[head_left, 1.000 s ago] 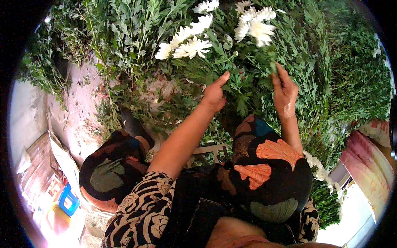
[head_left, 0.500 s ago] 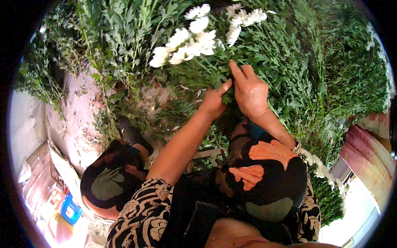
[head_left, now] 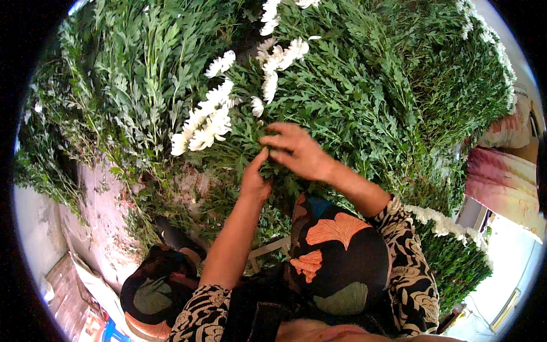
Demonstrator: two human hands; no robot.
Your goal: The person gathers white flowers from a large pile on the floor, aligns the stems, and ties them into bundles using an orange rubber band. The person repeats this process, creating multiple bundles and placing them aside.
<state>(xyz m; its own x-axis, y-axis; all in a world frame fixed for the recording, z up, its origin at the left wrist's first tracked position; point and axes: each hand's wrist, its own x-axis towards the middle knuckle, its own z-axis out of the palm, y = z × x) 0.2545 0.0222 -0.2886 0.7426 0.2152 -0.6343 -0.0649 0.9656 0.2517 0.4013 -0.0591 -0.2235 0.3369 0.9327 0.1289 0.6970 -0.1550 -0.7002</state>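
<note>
A bunch of white chrysanthemums (head_left: 211,126) leans to the upper left, its blooms gathered above leafy green stems. My left hand (head_left: 256,181) closes round the stems below the blooms, thumb pointing up; the lower stems are hidden. Just right of it, my right hand (head_left: 305,153) has its fingers stretched and apart, at the upper leaves of the bunch. It holds nothing that I can make out. More white blooms (head_left: 273,71) lie beyond the hands, on the leafy stems.
Heaped leafy stems (head_left: 364,85) fill the far side and right; another pile (head_left: 142,68) stands at left. White-topped bunches (head_left: 456,256) sit at lower right, near a person in pink and yellow cloth (head_left: 501,176). My knees (head_left: 342,262) are below my hands. A blue plastic thing (head_left: 114,332) is at lower left.
Both hands and the bunch now show lower and further left in the picture, partly because the view has shifted. My right hand has turned, its fingers now pointing left across the stems.
</note>
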